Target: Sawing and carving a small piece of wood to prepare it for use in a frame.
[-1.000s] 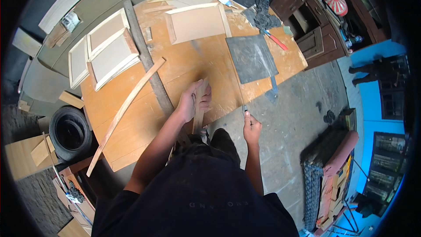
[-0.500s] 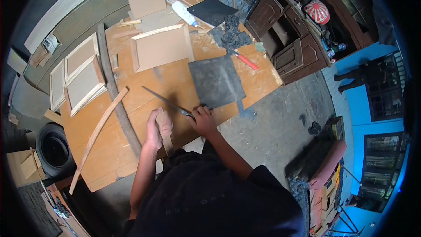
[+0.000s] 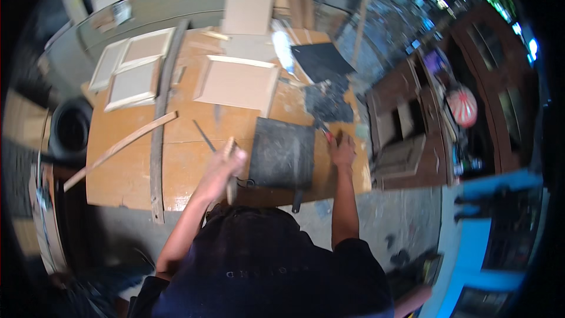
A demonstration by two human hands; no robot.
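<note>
Left hand (image 3: 222, 172): closed around a short wooden piece (image 3: 232, 188), held at the near side of the table, roughly upright in the view; its ends show above and below the fist.

Right hand (image 3: 342, 152): at a red-handled tool (image 3: 328, 135), fingers at the grip; blur leaves it impossible to tell whether they close on it.

Slender dark blade (image 3: 203, 134): lying on the table, running slantwise toward the left hand, which hides part of it. Black loop (image 3: 245, 182): just right of the wooden piece, beside the dark sheet.

Dark square sheet (image 3: 282, 153): 1, flat, between the 2 hands; a dark strip (image 3: 297, 199) projects below its near edge.

Framed panel (image 3: 235, 84): 1, pinkish face, pale wooden border, beyond the dark sheet.

Framed panels, grouped (image 3: 133, 85): 3, overlapping, at the far left.

Long grey-brown bar (image 3: 158, 153): laid across the table, overhanging the near edge.

Curved wooden strip (image 3: 120, 147): left of the bar, its lower end past the table's edge.

White bottle (image 3: 282, 50): 1, beside a black sheet (image 3: 323, 62).

Crumpled dark material (image 3: 329, 103): just beyond the red-handled tool.

Support: brown wooden table (image 3: 120, 182).
</note>
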